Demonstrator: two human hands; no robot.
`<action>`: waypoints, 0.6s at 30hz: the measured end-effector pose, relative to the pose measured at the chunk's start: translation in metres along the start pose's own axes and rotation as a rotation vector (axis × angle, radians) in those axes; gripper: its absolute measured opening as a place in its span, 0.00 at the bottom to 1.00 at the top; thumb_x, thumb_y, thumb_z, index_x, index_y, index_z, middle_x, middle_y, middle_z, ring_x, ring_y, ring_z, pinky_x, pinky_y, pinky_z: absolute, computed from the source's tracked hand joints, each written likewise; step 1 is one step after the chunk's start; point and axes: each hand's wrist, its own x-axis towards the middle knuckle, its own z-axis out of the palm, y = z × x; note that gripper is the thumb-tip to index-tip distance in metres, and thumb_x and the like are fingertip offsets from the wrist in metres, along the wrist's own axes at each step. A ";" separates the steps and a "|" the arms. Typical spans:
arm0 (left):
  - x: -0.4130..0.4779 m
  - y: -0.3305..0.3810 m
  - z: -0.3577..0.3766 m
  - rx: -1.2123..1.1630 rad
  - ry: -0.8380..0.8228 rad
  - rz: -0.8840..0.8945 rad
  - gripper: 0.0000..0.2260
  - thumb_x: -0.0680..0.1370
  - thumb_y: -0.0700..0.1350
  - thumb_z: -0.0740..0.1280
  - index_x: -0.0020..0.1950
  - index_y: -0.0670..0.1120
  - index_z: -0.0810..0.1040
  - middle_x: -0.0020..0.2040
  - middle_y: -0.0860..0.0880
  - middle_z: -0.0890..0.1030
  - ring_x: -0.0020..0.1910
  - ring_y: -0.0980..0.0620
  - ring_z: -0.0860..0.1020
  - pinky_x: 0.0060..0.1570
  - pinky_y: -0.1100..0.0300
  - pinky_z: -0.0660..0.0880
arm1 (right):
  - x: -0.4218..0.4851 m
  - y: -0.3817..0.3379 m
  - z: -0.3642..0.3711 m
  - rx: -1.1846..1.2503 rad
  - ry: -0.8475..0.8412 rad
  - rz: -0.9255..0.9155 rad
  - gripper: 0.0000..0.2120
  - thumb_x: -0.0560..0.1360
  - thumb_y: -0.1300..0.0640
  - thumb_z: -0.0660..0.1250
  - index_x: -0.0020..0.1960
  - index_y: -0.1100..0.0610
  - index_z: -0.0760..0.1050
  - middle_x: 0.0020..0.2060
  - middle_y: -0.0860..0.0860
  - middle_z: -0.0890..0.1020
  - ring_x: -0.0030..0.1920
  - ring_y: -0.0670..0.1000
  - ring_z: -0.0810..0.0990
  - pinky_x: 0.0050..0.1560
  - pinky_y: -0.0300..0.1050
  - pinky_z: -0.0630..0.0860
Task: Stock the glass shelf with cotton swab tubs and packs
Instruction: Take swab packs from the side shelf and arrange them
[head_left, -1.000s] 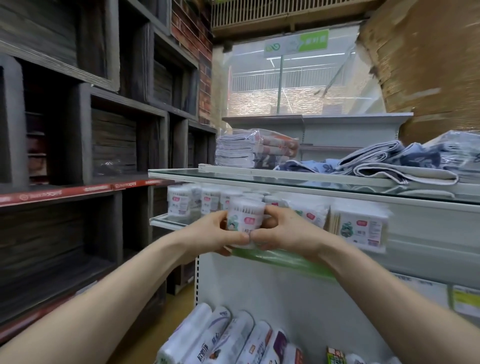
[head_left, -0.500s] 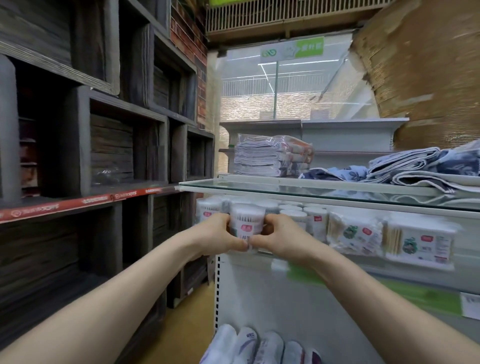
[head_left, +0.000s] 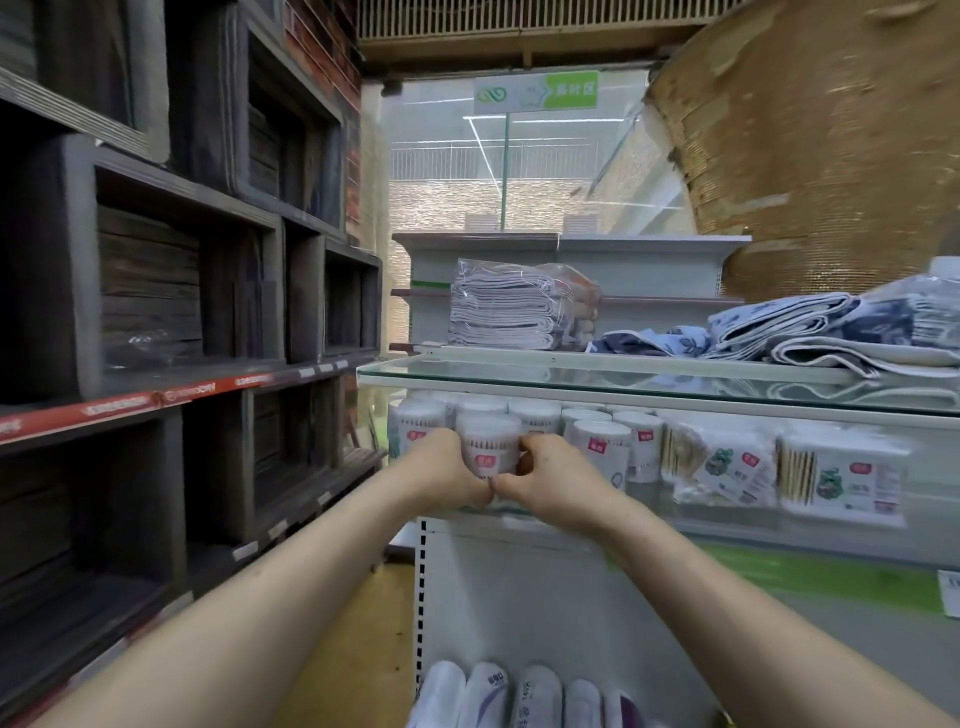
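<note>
- item: cotton swab tub (head_left: 488, 441), upright, red label facing out, held between the 2 hands at the front of the lower shelf (head_left: 701, 527), beneath the upper glass pane (head_left: 623, 371).
- base contact: hidden behind the thumbs; cannot tell whether the tub stands on the shelf or hangs just above it.
- step, as judged: seating this tub in the front row, with the neighbouring tubs (head_left: 602, 447) just right of the right hand and more close behind the fingertips.
- method: lower it straight and level so the base lands flat; press gently, as the thin wall looks likely to flex.
- method: slide it back until it meets the tub behind, label forward, front in line with the tub to the right.
- method: let go 1 hand at a time and draw the fingers out sideways, so no neighbour is tipped.
- caution: the packs (head_left: 727, 462) lie further right of the right hand, apart from this work.
- left hand (head_left: 447, 470): grasping the tub's left side, fingers curled round it, forearm reaching forward and up.
- right hand (head_left: 550, 473): grasping the tub's right side, fingers bent; the 2 thumbs meet low in front of the tub.
</note>
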 end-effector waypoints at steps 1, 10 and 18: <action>0.001 -0.002 0.000 0.033 0.020 0.007 0.09 0.70 0.44 0.71 0.33 0.48 0.72 0.32 0.53 0.75 0.31 0.55 0.74 0.29 0.65 0.68 | 0.002 0.000 0.002 0.007 -0.001 0.004 0.11 0.73 0.51 0.68 0.51 0.57 0.77 0.46 0.51 0.82 0.46 0.51 0.80 0.43 0.45 0.75; 0.006 -0.016 0.000 0.324 0.149 0.034 0.12 0.73 0.57 0.68 0.44 0.48 0.77 0.43 0.49 0.81 0.44 0.48 0.79 0.39 0.58 0.74 | 0.019 -0.001 0.020 0.032 0.036 0.039 0.12 0.72 0.50 0.68 0.54 0.54 0.77 0.47 0.51 0.83 0.48 0.53 0.81 0.51 0.49 0.78; 0.010 -0.013 -0.002 0.467 0.207 0.037 0.13 0.75 0.56 0.67 0.51 0.47 0.76 0.51 0.46 0.80 0.51 0.45 0.79 0.43 0.58 0.72 | 0.026 -0.003 0.026 0.015 0.052 0.048 0.13 0.75 0.50 0.67 0.57 0.54 0.75 0.51 0.51 0.82 0.52 0.52 0.80 0.52 0.45 0.76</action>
